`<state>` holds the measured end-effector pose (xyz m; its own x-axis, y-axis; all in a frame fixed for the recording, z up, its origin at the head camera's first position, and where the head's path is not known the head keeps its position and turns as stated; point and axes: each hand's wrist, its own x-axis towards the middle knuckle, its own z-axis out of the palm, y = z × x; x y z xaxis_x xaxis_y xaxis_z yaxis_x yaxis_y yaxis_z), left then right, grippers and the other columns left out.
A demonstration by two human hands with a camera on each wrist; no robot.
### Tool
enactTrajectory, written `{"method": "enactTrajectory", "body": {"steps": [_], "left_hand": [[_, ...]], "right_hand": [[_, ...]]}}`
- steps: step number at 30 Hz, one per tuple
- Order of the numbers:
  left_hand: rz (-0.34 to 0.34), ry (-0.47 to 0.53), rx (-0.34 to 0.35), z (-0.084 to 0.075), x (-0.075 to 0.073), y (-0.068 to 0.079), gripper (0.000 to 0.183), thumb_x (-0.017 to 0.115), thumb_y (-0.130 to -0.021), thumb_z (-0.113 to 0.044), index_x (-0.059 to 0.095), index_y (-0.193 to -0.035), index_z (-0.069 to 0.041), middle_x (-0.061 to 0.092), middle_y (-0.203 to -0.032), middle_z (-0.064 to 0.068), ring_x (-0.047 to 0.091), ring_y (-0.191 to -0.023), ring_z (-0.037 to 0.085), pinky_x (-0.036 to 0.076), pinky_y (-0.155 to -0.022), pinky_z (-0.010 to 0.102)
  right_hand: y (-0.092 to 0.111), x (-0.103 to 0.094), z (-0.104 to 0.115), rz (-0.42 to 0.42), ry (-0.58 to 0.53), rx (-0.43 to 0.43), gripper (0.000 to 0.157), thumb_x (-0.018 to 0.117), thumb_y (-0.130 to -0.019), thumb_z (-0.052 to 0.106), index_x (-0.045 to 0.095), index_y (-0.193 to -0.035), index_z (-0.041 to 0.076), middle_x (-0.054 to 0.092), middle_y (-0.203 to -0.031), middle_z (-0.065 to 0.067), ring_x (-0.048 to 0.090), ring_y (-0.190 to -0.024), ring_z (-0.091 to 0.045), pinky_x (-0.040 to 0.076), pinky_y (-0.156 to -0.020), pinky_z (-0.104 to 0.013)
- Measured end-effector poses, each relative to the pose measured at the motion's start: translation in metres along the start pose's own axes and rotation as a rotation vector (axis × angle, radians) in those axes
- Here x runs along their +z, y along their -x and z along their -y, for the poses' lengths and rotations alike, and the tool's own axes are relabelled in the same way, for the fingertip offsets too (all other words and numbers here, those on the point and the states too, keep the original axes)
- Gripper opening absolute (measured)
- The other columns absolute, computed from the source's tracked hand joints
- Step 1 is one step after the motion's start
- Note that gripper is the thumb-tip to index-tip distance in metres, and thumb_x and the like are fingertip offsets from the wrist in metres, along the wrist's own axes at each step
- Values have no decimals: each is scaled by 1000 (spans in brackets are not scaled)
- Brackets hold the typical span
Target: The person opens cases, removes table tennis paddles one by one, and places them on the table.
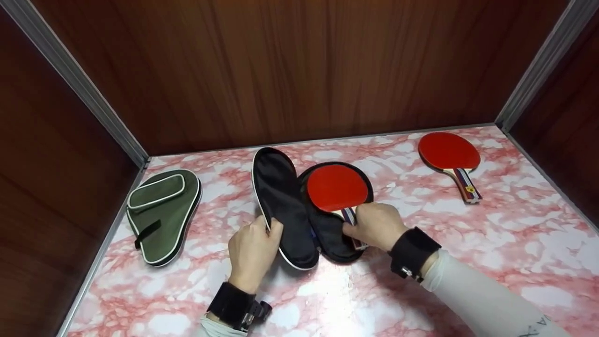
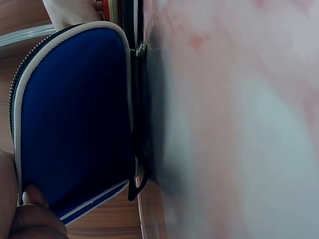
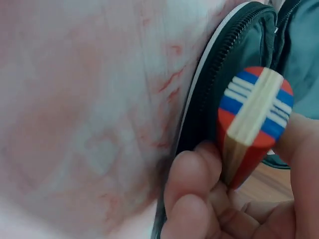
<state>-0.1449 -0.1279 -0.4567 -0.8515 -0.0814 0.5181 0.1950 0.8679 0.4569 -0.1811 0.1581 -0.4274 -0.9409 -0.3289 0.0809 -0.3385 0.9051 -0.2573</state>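
A zippered table tennis paddle case (image 1: 285,210) lies unfolded in the middle, black inside, with its blue outer side (image 2: 75,109) showing in the left wrist view. My left hand (image 1: 255,248) pinches the white-piped edge of its raised cover between thumb and fingers. In the case's other half lies a red table tennis paddle (image 1: 337,187), blade at the far end. My right hand (image 1: 381,224) grips this paddle by its handle. The striped handle end (image 3: 256,104) sticks out between thumb and fingers in the right wrist view, beside the zipper (image 3: 224,50).
A green paddle case (image 1: 168,215) with white piping lies closed at the left. At the far right rests a second red paddle (image 1: 449,152), handle toward me. Wood-grain panels (image 1: 299,70) enclose the back and sides of the red-and-white marbled table (image 1: 468,248).
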Motion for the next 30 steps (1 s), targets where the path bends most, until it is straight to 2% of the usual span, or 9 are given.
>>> {"method": "enactTrajectory", "body": {"steps": [3, 9, 14, 19, 23, 26, 30], "left_hand": [[-1, 1, -11, 0, 0, -1, 37, 66, -96, -25, 50, -64, -16, 52, -53, 9, 63, -53, 46, 47, -51, 57], [-5, 9, -13, -1, 1, -3, 38, 66, -97, -25, 48, -64, -18, 50, -52, 6, 63, -53, 45, 47, -51, 57], [5, 4, -28, 0, 1, -2, 39, 66, -96, -25, 47, -64, -18, 48, -52, 6, 62, -52, 44, 46, -50, 57], [-7, -9, -15, 3, 1, 0, 38, 67, -96, -25, 49, -64, -16, 50, -52, 9, 62, -52, 45, 47, -50, 58], [-21, -13, -4, 3, 1, 0, 38, 67, -96, -25, 49, -64, -15, 49, -52, 9, 61, -51, 45, 46, -49, 58], [-24, -10, -4, 3, 1, 0, 38, 67, -95, -24, 48, -64, -15, 48, -51, 9, 59, -50, 44, 45, -48, 57], [-21, -3, -6, 3, 1, 0, 37, 66, -95, -23, 47, -64, -16, 45, -50, 6, 58, -48, 42, 45, -48, 56]], "right_hand": [[1, -5, -8, 18, -32, 10, 38, 76, -89, 27, 59, -56, 19, 45, -46, 11, 52, -49, -18, 38, -49, -37], [4, -18, -30, 24, -68, 39, 21, 75, -93, 30, 66, -78, 17, 60, -57, 11, 60, -58, -17, 46, -58, -40], [14, -26, -52, 3, -87, 4, 22, 76, -95, 30, 63, -81, 19, 60, -58, 14, 60, -58, -12, 46, -60, -38], [23, -31, -73, 13, -138, -20, 18, 78, -97, 27, 65, -87, 20, 61, -63, 13, 60, -50, -7, 49, -53, -35], [26, -41, -91, -34, -127, -12, 18, 80, -97, 27, 66, -89, 18, 60, -67, 9, 57, -54, -11, 48, -52, -35], [26, -51, -108, -93, -83, 4, 19, 80, -96, 26, 67, -90, 15, 59, -69, 5, 53, -61, -17, 44, -57, -37], [23, -66, -136, -124, -58, 85, 21, 79, -98, 28, 67, -91, 11, 59, -71, 0, 54, -65, -24, 41, -61, -40]]}}
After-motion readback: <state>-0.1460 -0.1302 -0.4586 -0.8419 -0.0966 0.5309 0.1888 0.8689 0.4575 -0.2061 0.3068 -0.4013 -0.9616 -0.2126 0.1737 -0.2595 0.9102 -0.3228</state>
